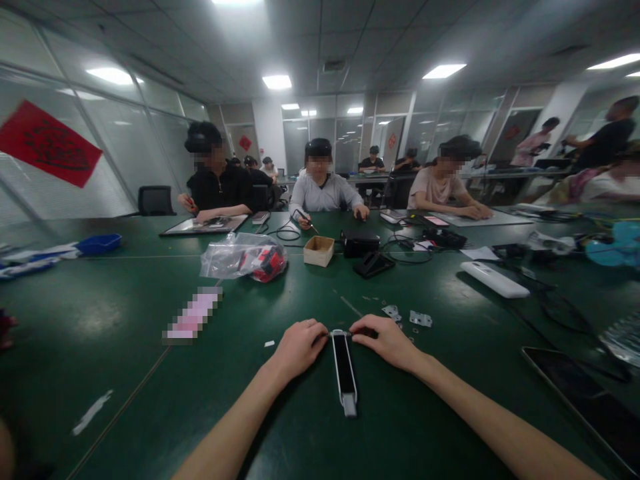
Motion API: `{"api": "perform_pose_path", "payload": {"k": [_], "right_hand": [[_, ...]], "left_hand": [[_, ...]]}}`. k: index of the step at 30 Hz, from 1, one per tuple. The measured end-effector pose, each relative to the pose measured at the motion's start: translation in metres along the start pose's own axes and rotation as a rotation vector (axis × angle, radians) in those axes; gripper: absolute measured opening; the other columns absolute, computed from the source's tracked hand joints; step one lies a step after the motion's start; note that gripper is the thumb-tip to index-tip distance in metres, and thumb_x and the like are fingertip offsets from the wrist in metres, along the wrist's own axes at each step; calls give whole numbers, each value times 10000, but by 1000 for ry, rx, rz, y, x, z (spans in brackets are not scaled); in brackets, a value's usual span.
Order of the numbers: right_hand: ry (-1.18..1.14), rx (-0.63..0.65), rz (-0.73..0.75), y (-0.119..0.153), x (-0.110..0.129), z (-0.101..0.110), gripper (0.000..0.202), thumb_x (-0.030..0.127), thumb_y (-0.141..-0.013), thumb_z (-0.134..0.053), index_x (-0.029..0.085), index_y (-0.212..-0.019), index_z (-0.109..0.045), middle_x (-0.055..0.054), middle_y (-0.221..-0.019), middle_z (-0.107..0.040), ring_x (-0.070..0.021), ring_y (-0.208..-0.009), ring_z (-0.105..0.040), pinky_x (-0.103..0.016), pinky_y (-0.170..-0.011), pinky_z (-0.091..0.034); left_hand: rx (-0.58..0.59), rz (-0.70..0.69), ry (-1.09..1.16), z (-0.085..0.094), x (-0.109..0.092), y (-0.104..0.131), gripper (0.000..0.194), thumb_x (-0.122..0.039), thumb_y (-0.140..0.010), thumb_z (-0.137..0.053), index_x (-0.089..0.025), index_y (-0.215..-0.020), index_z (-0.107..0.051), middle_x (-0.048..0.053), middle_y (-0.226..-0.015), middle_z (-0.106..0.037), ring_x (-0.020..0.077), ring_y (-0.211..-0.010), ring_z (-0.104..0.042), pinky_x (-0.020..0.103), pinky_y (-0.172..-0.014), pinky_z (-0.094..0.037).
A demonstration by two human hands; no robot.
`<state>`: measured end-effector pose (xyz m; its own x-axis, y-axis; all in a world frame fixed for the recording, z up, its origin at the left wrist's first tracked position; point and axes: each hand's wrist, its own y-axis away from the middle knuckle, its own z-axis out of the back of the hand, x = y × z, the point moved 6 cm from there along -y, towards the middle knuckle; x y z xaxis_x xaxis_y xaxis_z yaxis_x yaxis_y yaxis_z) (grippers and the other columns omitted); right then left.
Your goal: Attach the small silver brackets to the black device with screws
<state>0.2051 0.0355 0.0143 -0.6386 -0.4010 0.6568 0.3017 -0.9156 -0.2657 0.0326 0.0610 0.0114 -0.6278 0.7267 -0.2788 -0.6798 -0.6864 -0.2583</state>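
A long narrow device with a white frame and black face [344,367] lies on the green table [200,413], a pale block at its near end. My left hand [300,345] rests at the left of its far end, fingers curled together on something small I cannot make out. On the other side, my right hand [384,339] pinches at a thin, dark piece beside the same far end. Small metal plates [421,319] lie on the table just beyond my right hand.
Behind my hands are a bagged red item [265,261], a small open box [319,251] and a black box [360,243]. A tablet [585,400] and a white case [494,279] lie right. People sit across the table.
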Motion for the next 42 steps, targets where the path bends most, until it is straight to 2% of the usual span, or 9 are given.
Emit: {"api": "perform_pose_path", "payload": {"k": [9,19,32,36,42], "right_hand": [[18,4,-7,1,0,0,174,293,-831,-588,229,-963,-682,-16,-942,-684,-162,-861,-616,-304,-778,-485],[13,-16,-15,0,4,-2,156,288,-829,-593,222,-945,-674,-16,-925,-676,-153,-815,-606,-295,-740,-488],[111,1,128,0,11,-6,177,306,-862,-563,207,-983,-646,-33,-949,-663,-167,-882,-588,-322,-810,-474],[166,-12,143,2,14,6,225,331,-867,-550,195,-1025,-636,-61,-984,-661,-186,-916,-587,-352,-821,-477],[310,-132,134,7,3,43,225,308,-889,-485,198,-1017,-634,-74,-984,-664,-207,-929,-593,-395,-835,-474]], "left_hand": [[6,10,-4,0,0,0,139,-223,-895,-475,-213,-936,-607,15,-890,-620,149,-823,-579,243,-743,-427],[7,10,-5,1,-2,0,144,-216,-895,-464,-211,-933,-603,16,-885,-621,155,-823,-577,251,-743,-430],[6,8,1,1,-2,-1,132,-214,-892,-471,-203,-921,-599,17,-877,-617,151,-816,-576,246,-739,-428],[6,11,4,2,-2,0,138,-220,-895,-466,-204,-928,-598,19,-882,-616,153,-816,-575,253,-738,-429],[12,8,14,3,-3,0,137,-222,-890,-466,-203,-928,-596,19,-878,-616,150,-808,-573,251,-731,-429]]}}
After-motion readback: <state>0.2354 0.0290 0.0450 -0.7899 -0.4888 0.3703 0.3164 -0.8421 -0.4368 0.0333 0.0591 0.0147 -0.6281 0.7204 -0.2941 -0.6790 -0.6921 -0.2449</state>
